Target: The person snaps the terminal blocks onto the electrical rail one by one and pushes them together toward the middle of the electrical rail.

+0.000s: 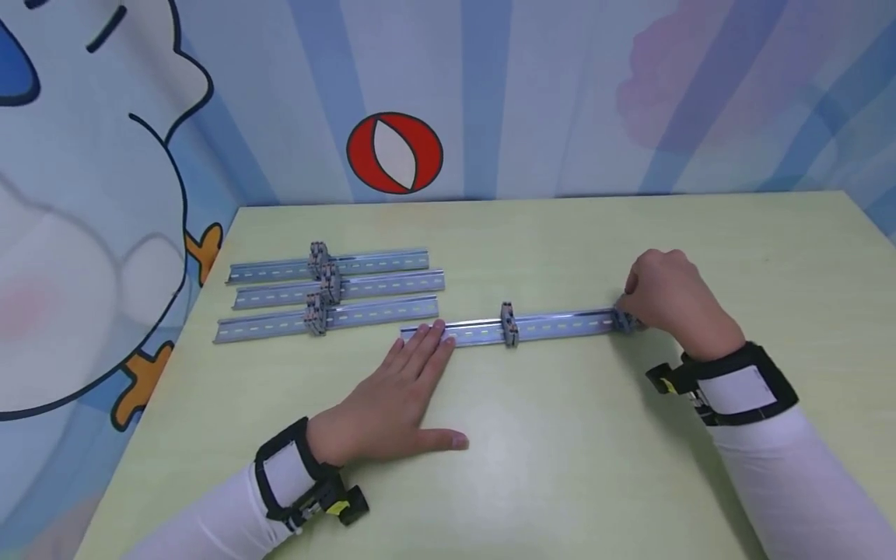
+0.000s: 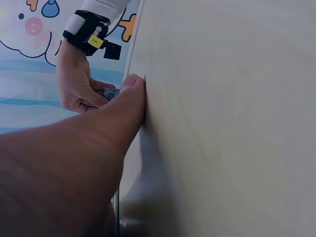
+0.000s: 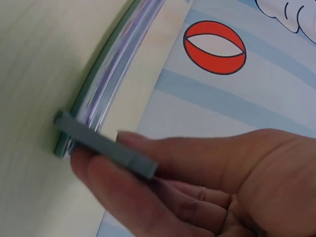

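Observation:
A slotted metal DIN rail (image 1: pixel 560 325) lies across the middle of the table. My left hand (image 1: pixel 392 397) rests palm down, its straight fingertips pressing the rail's left end; in the left wrist view mostly its thumb (image 2: pixel 131 98) shows. One grey terminal block (image 1: pixel 509 324) sits on the rail left of centre. At the rail's right end, my right hand (image 1: pixel 675 299) pinches a second small grey block (image 3: pixel 106 143) between thumb and fingers. In the right wrist view that block lies across the rail end; whether it is seated cannot be told.
Three more DIN rails (image 1: pixel 385 309) lie side by side at the back left, each with grey blocks (image 1: pixel 317 313) near its middle. The pale table (image 1: pixel 532 467) meets a printed wall (image 1: pixel 532 101) at the back.

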Motion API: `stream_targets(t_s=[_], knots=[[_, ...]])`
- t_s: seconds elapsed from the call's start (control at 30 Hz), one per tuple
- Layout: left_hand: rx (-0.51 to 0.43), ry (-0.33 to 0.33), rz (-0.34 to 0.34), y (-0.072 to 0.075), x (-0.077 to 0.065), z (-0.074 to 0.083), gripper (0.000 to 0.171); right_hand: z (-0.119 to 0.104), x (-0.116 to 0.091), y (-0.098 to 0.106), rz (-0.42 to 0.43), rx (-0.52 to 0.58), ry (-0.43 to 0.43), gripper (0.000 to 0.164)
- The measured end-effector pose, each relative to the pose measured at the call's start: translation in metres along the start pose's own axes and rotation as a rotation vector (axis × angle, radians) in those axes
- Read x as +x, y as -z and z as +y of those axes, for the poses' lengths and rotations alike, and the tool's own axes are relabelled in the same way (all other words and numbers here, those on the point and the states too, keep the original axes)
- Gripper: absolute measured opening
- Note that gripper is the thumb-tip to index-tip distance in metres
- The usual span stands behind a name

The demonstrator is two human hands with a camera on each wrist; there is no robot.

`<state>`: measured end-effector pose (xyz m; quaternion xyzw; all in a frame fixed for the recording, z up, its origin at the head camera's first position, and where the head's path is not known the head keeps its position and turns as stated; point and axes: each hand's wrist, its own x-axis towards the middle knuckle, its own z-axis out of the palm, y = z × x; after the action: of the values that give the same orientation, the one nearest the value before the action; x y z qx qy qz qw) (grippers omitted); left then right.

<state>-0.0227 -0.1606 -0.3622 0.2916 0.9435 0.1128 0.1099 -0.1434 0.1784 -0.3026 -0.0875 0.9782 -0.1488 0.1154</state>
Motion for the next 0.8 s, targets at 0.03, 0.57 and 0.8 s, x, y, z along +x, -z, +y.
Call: stream_targets(t_s=[0.03,0.57,0.8], knots=[[-0.004,0.003,0.000,-0.001,-0.001,0.000,0.116,0.001,0.000,0.000,-0.018,0.007,-0.001,0.015],[-0.025,-0.002,0.007,-0.003,0.000,-0.001,0.115,0.019,-0.005,0.019,-0.241,0.129,0.014,0.035],[-0.022,0.002,0.013,-0.005,0.001,-0.003,0.116,0.023,-0.001,0.012,-0.213,0.241,-0.012,0.024]])
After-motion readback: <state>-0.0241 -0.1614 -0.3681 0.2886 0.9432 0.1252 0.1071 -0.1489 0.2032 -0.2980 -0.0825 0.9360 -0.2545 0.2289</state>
